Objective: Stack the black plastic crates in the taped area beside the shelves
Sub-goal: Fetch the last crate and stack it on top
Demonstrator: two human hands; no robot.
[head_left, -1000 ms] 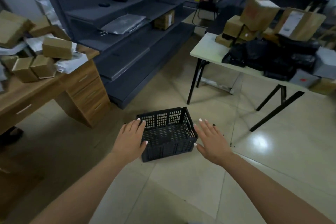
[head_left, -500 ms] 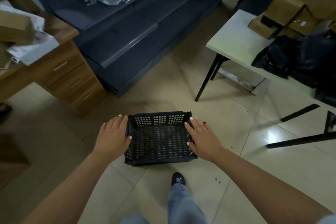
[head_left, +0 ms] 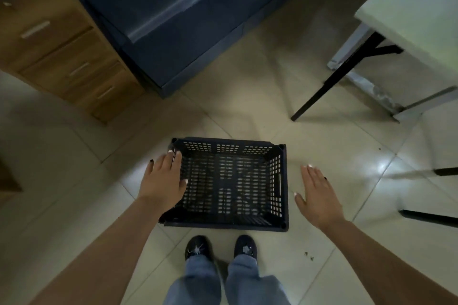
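Note:
One black perforated plastic crate sits empty and upright on the pale tiled floor, right in front of my feet. My left hand lies flat over the crate's left rim, fingers spread, not gripping. Flat and open, my right hand hovers just off the crate's right wall with a small gap between them. No tape marking shows in the head view.
Dark grey shelves stand beyond the crate, a wooden drawer unit at the far left. A white folding table with black legs stands on the right. My two dark shoes stand just behind the crate.
My view has tilted down and moved nearer the crate. My right hand came off the crate's right rim and now sits apart from it; my left hand stays on the left rim.

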